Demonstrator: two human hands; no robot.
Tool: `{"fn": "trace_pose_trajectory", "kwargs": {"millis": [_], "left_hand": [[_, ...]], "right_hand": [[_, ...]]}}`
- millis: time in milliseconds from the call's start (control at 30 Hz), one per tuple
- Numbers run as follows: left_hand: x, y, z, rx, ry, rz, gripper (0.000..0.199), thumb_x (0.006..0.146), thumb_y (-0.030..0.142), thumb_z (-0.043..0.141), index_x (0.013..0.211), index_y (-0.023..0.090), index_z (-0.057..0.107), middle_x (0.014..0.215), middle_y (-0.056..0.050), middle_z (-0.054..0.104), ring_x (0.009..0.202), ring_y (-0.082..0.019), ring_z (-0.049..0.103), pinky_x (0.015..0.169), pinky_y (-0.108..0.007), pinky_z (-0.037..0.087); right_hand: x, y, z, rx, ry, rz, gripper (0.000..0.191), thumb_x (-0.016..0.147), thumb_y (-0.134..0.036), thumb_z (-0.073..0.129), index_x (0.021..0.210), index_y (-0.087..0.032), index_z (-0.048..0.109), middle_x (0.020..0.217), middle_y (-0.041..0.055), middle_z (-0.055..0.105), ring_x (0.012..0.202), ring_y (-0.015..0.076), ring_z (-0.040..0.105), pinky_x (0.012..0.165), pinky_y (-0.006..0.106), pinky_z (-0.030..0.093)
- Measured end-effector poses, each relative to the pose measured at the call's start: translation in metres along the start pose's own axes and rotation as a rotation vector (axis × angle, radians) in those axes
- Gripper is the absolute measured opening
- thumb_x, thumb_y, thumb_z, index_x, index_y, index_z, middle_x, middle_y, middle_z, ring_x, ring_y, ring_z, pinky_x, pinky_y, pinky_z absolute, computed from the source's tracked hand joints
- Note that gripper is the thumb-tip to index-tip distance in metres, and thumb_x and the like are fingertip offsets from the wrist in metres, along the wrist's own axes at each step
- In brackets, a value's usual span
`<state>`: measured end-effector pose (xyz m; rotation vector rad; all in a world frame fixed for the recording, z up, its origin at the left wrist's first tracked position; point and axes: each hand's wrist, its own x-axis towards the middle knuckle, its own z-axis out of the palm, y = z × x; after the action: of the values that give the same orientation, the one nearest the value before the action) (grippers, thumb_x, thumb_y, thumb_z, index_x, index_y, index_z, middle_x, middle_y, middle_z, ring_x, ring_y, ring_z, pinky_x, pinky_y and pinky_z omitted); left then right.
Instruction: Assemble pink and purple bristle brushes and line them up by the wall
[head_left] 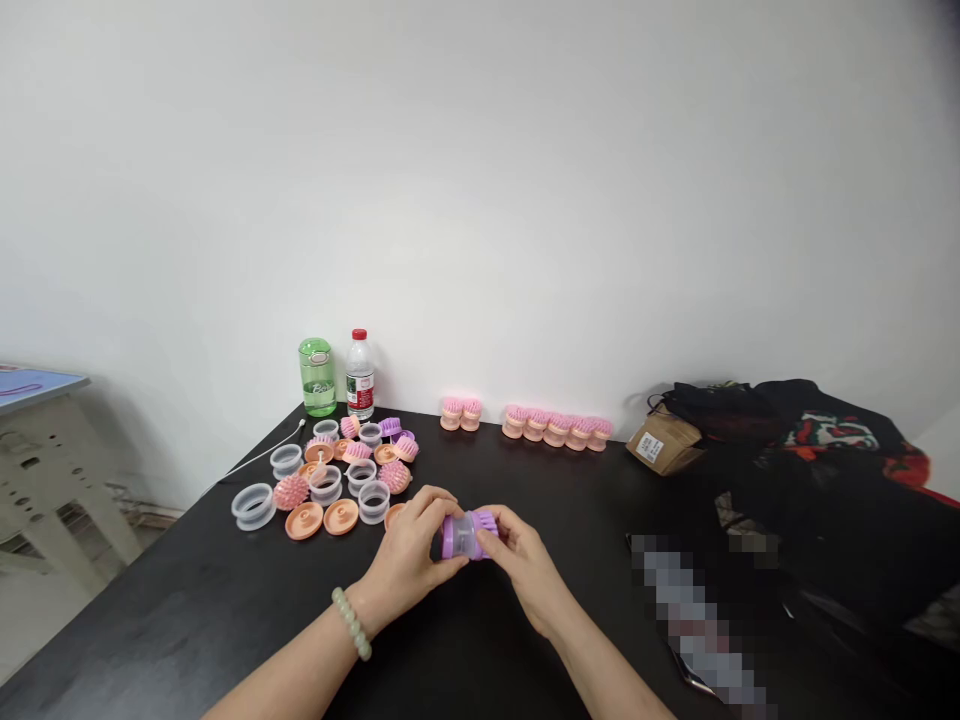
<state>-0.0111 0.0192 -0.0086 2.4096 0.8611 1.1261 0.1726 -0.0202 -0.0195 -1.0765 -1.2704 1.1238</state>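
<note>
Between my two hands, just above the black table, lies a purple scrub brush (466,535) on its side, with a clear middle ring and purple bristles facing right. My left hand (411,545), with a bead bracelet (350,622) at the wrist, is closed around its base end. The fingers of my right hand (520,560) grip the bristle end. To the left are loose brush parts: clear rings (253,508), orange discs (341,517), pink bristle heads (291,491) and a purple bristle head (389,428). An orange disc is partly hidden behind my left hand.
Along the wall stand several pink assembled brushes (556,429) and two more (460,414). A green bottle (318,378) and a red-capped bottle (360,375) are at the back left. On the right are a brown package (664,440), dark clothing (810,520) and a blurred phone-like object (694,625).
</note>
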Motion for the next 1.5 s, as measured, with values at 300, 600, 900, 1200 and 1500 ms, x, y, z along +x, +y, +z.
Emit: {"fn": "trace_pose_trajectory", "kwargs": {"millis": [300,600,900,1200,1500], "left_hand": [[0.000,0.000,-0.004,-0.054,0.066,-0.087,0.042,0.068,0.012,0.078,0.104,0.023,0.058,0.118,-0.007,0.056,0.105,-0.024,0.061,0.084,-0.037,0.055],[-0.001,0.000,-0.001,-0.046,0.056,-0.063,0.041,0.067,0.013,0.080,0.100,0.023,0.058,0.118,-0.008,0.055,0.110,-0.026,0.060,0.092,-0.042,0.053],[0.000,-0.003,-0.001,-0.051,0.031,-0.063,0.042,0.067,0.014,0.080,0.100,0.023,0.057,0.120,-0.008,0.053,0.112,-0.027,0.059,0.093,-0.043,0.052],[-0.001,-0.003,-0.001,-0.058,0.012,-0.081,0.040,0.068,0.018,0.081,0.101,0.023,0.058,0.120,-0.009,0.054,0.112,-0.028,0.059,0.093,-0.042,0.050],[0.000,0.000,-0.003,-0.092,-0.028,-0.111,0.037,0.069,0.023,0.081,0.100,0.021,0.060,0.117,-0.009,0.060,0.108,-0.027,0.060,0.090,-0.038,0.048]], "right_hand": [[0.001,0.002,-0.008,0.036,-0.034,0.002,0.040,0.080,-0.051,0.074,0.107,-0.023,0.067,0.102,0.0066,0.069,0.099,0.0258,0.063,0.092,0.041,0.047],[0.000,-0.002,-0.009,0.047,-0.049,0.034,0.047,0.078,-0.053,0.075,0.112,-0.024,0.064,0.105,0.0062,0.068,0.101,0.0258,0.063,0.092,0.040,0.047],[0.000,-0.006,-0.013,0.019,-0.093,0.055,0.043,0.076,-0.047,0.079,0.108,-0.022,0.064,0.100,0.0051,0.067,0.097,0.0229,0.063,0.089,0.037,0.048],[0.001,-0.007,-0.014,0.011,-0.099,0.049,0.039,0.078,-0.047,0.077,0.104,-0.022,0.065,0.097,0.0038,0.066,0.093,0.0209,0.061,0.086,0.035,0.047],[0.001,-0.005,-0.013,-0.037,-0.105,0.043,0.038,0.077,-0.045,0.077,0.104,-0.021,0.066,0.096,0.0035,0.067,0.090,0.0206,0.061,0.083,0.034,0.047]]}}
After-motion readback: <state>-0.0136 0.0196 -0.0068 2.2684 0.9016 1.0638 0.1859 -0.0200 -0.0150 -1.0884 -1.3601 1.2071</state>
